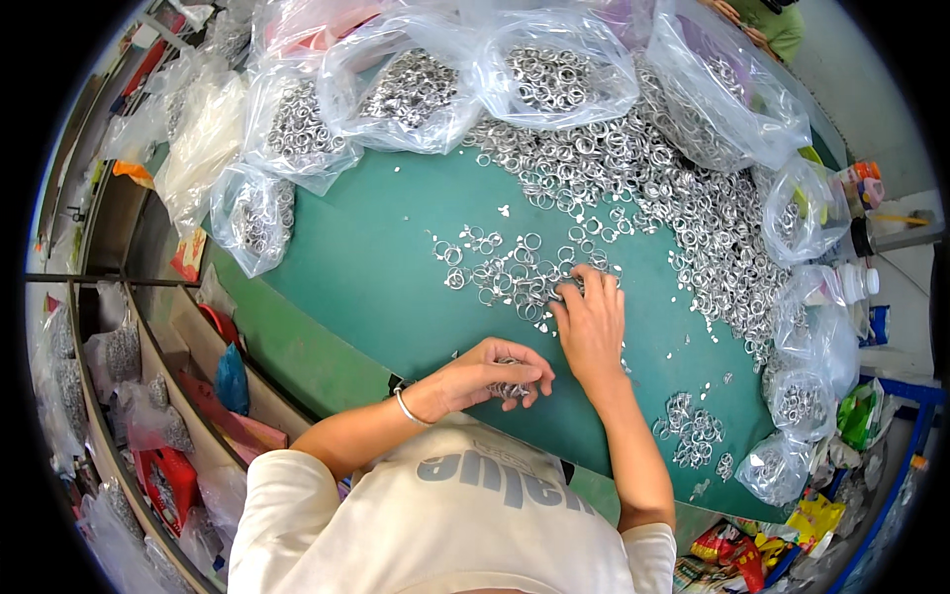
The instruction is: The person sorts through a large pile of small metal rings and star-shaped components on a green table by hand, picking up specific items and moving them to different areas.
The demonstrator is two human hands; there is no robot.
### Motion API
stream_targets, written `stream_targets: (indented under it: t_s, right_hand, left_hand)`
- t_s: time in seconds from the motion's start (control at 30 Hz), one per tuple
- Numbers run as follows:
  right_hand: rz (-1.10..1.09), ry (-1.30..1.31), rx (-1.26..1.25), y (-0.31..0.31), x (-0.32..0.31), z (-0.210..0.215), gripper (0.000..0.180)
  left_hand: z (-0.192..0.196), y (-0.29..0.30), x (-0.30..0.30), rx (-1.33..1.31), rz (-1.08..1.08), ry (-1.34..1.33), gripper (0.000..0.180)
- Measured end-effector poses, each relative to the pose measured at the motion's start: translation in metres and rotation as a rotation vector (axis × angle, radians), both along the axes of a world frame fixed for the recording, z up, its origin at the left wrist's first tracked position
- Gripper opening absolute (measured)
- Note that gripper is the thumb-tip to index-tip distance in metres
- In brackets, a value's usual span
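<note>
My left hand [497,371] is curled near the table's front edge, with several small silver metal rings [510,388] cupped in its palm. Further right and ahead, my right hand [592,319] reaches onto a loose spread of the same rings [500,277]. Its thumb and fingers are bent close together at the right end of that spread; what lies between the fingertips is hidden. Small flat silvery bits [543,325] are scattered among these rings. Beyond them, a big heap of rings [633,163] curves along the far and right sides of the green table [366,247].
Clear plastic bags of rings [559,84] line the far edge; smaller bags [800,406] stand along the right. A small ring pile [693,431] lies right of my right forearm. Shelves with bags [124,356] stand left. Another person's hand [727,12] shows far right.
</note>
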State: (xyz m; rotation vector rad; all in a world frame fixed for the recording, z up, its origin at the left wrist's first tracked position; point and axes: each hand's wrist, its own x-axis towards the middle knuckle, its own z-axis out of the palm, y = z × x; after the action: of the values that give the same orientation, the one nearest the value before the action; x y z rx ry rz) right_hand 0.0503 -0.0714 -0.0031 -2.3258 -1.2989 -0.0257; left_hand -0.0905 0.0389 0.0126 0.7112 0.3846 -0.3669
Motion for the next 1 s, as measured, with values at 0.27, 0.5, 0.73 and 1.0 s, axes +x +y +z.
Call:
stream_targets:
  t_s: [0.27, 0.5, 0.73, 1.0]
  right_hand:
    - [-0.233, 0.864, 0.254, -0.03, 0.009, -0.004, 0.011]
    - [-0.198, 0.704, 0.24, -0.045, 0.004, -0.011, 0.011]
    - [-0.101, 0.784, 0.12, -0.045, -0.003, 0.01, 0.019]
    - [-0.035, 0.763, 0.102, -0.044, -0.007, 0.019, 0.019]
  left_hand:
    - [-0.009, -0.008, -0.011, 0.088, 0.129, 0.097, 0.022]
    - [-0.005, -0.014, -0.008, 0.337, 0.196, 0.014, 0.027]
    - [-0.026, -0.028, 0.0, 0.372, 0.418, -0.107, 0.021]
    - [-0.029, -0.032, 0.012, 0.463, 0.481, -0.136, 0.022]
